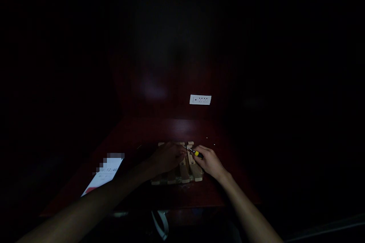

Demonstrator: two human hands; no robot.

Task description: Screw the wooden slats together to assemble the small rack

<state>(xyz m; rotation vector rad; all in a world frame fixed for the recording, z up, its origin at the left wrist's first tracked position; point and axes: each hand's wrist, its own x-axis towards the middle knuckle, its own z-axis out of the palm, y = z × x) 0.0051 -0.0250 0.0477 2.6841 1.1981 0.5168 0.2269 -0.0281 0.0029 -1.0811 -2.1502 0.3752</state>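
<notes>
My right hand (209, 161) is closed around a screwdriver (197, 154) with a yellow-and-black handle. Its metal tip points left, down toward a slatted wooden piece (185, 176). Dark round spots, like screw heads or holes, show on the narrow slats. Over the upper left of the wood lies my left hand (168, 156), its fingers bent and drawn together close to the screwdriver tip. Whatever those fingers pinch is too small and dim to make out. My left hand and forearm hide part of the slats.
A lit phone screen (104, 174) lies on the dark red table (125, 133) at the left. Two tiny pale bits are at the back right. On the back panel is a white socket plate (200, 100). A pale curved object (161, 224) shows below the front edge. Surroundings are very dark.
</notes>
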